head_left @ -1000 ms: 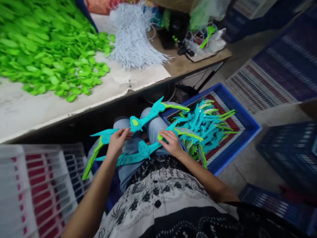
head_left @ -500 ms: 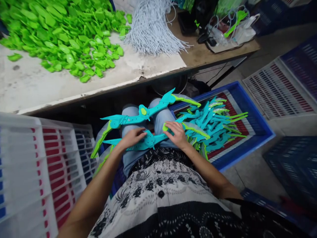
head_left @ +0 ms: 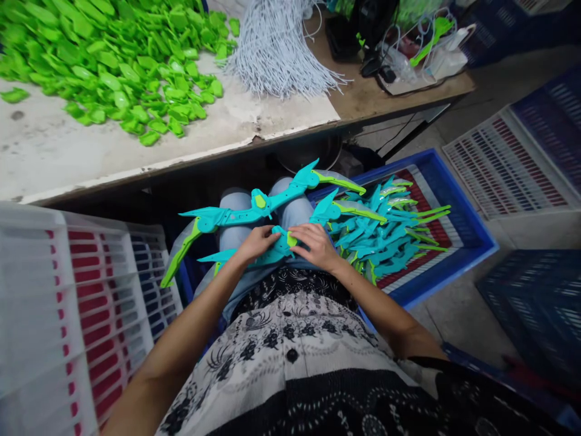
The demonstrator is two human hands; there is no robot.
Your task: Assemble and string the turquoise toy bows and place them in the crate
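Across my lap lies a turquoise toy bow (head_left: 324, 212) with lime-green limb tips, the nearer of two. My left hand (head_left: 259, 243) is closed on its middle, thumb by the round centre. In the fingers of my right hand (head_left: 315, 245) is a small lime-green plastic piece (head_left: 291, 240), held against the bow's centre; whether it is seated there I cannot tell. Farther out on my knees rests a second toy bow (head_left: 240, 215), untouched, with a green piece (head_left: 260, 201) in its centre.
A blue crate (head_left: 472, 242) at my right holds many similar bows (head_left: 385, 230). On the table (head_left: 218, 139) are a heap of green pieces (head_left: 118, 66) and a bundle of white cords (head_left: 281, 54). A white slatted crate (head_left: 82, 303) stands close on my left.
My right hand has moved left, bringing the small green piece to the nearer bow's centre. My left hand and that bow have shifted slightly right.
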